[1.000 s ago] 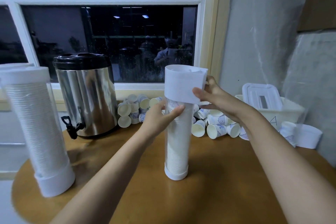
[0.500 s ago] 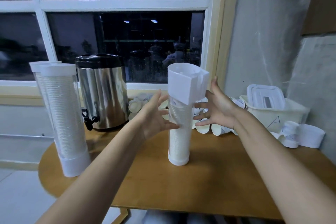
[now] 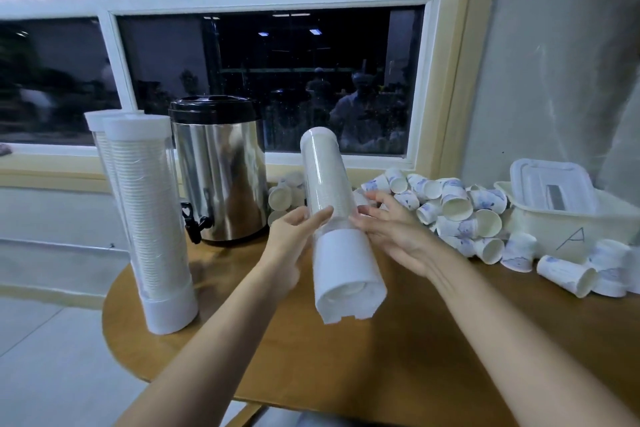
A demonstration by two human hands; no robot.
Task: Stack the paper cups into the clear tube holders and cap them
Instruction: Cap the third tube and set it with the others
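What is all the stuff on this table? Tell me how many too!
held tube: one, clear with white caps, filled, tilted between both hands
standing tubes: two, clear and white, filled, table's left
drink dispenser: one, steel with black top, by the window
loose paper cups: a pile, uncounted, white and blue, back right
bin: one, cream, marked A, far right
bin lid: one, white, on the bin
table: one, brown wood
left hand: one, grips the held tube
right hand: one, grips its other side
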